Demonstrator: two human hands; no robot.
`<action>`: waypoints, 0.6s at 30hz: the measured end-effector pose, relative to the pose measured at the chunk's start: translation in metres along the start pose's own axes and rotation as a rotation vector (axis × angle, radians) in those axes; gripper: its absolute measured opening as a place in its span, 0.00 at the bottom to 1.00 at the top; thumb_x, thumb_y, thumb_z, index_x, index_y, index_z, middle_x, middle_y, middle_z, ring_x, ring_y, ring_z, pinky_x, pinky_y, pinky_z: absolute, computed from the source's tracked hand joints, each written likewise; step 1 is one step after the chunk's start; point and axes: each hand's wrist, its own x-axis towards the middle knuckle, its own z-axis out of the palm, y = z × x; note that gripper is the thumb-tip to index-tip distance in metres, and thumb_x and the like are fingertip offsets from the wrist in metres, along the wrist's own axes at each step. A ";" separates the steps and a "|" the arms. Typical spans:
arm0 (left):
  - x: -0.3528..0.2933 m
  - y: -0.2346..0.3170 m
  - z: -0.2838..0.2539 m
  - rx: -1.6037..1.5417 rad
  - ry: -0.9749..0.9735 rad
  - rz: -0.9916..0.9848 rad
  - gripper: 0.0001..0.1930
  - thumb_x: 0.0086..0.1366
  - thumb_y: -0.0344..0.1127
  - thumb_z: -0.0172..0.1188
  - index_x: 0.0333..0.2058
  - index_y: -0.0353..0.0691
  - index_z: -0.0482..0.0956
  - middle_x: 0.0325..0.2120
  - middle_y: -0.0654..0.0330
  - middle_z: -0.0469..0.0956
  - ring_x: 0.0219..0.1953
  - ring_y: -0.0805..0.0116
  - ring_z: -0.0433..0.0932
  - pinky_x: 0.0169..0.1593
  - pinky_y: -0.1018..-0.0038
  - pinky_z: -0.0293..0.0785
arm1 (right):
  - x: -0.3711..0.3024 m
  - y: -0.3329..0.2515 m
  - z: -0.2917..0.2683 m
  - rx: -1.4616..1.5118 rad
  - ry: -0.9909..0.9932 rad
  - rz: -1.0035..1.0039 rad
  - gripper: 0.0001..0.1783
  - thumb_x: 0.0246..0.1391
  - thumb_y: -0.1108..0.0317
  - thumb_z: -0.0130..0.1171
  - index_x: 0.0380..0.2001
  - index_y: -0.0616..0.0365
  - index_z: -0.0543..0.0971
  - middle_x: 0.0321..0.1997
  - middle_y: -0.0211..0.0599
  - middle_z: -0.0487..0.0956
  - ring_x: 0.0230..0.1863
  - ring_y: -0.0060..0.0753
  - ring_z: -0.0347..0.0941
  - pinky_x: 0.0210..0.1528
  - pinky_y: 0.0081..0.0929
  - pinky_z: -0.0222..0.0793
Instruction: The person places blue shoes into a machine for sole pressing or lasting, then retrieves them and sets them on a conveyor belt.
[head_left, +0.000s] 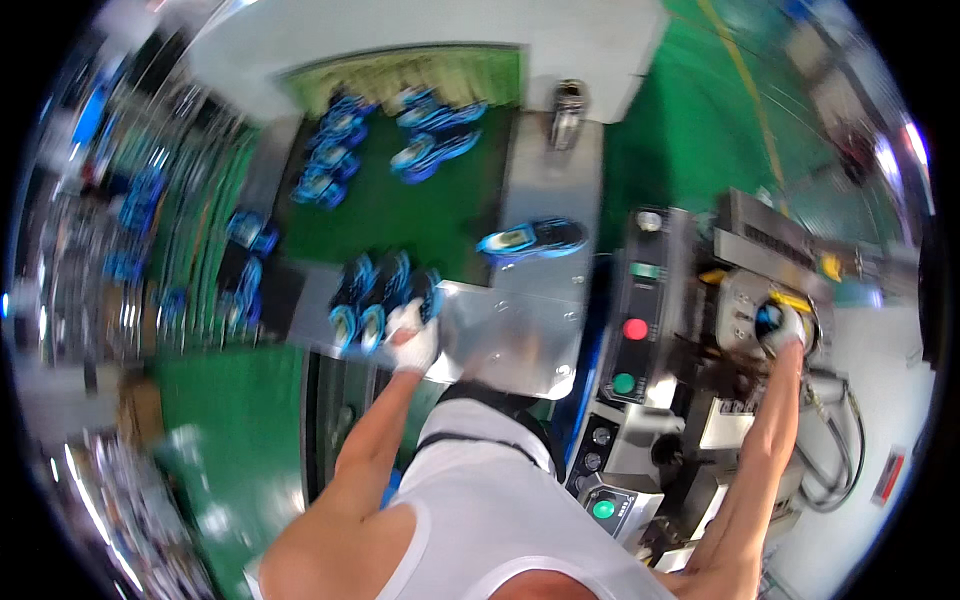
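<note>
My left hand [412,340], in a white glove, is closed on the heel end of a blue-and-black shoe [427,287] at the metal table's front edge. Two similar shoes, a middle one [388,290] and a left one [352,295], stand beside it. Far to the right, my right hand [790,328], gloved too, reaches into a machine [740,312]. Its fingers are closed around a dark and blue piece [768,318] there, which looks like a shoe; blur and the glove hide most of it. One more shoe [532,238] lies sideways on the metal strip.
Several blue shoes [435,140] sit on a green belt at a curtained opening [410,70]. A metal shoe-shaped form [568,112] stands at the back. A control panel [640,310] with coloured buttons separates table and machine. Racks [180,200] fill the left; hoses [835,440] hang at right.
</note>
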 end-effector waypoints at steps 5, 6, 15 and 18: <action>-0.026 -0.049 -0.032 -0.054 -0.174 -0.170 0.29 0.59 0.44 0.68 0.60 0.49 0.74 0.56 0.46 0.71 0.58 0.40 0.71 0.57 0.48 0.71 | -0.255 0.111 0.174 -0.603 0.247 -0.965 0.33 0.66 0.58 0.61 0.66 0.67 0.67 0.62 0.50 0.75 0.59 0.42 0.75 0.63 0.36 0.71; -0.022 -0.054 -0.028 -0.073 -0.230 -0.126 0.29 0.59 0.44 0.69 0.59 0.48 0.74 0.57 0.45 0.71 0.59 0.39 0.71 0.58 0.48 0.70 | -0.312 0.157 0.195 -0.566 0.211 -1.057 0.40 0.66 0.58 0.61 0.72 0.68 0.60 0.70 0.54 0.70 0.66 0.45 0.72 0.68 0.39 0.68; 0.152 -0.088 -0.069 -0.127 -0.231 0.385 0.21 0.66 0.49 0.62 0.53 0.46 0.79 0.53 0.52 0.79 0.58 0.47 0.76 0.59 0.49 0.70 | -0.287 0.382 0.190 -2.147 0.355 -0.599 0.59 0.55 0.33 0.59 0.75 0.68 0.55 0.81 0.65 0.46 0.82 0.65 0.38 0.80 0.55 0.32; 0.196 -0.136 -0.022 -0.151 -0.336 0.363 0.24 0.67 0.53 0.60 0.54 0.45 0.79 0.55 0.51 0.79 0.58 0.45 0.76 0.60 0.49 0.70 | -0.287 0.398 0.221 -2.150 0.074 -0.259 0.55 0.57 0.30 0.56 0.69 0.70 0.63 0.61 0.68 0.74 0.62 0.71 0.70 0.65 0.66 0.60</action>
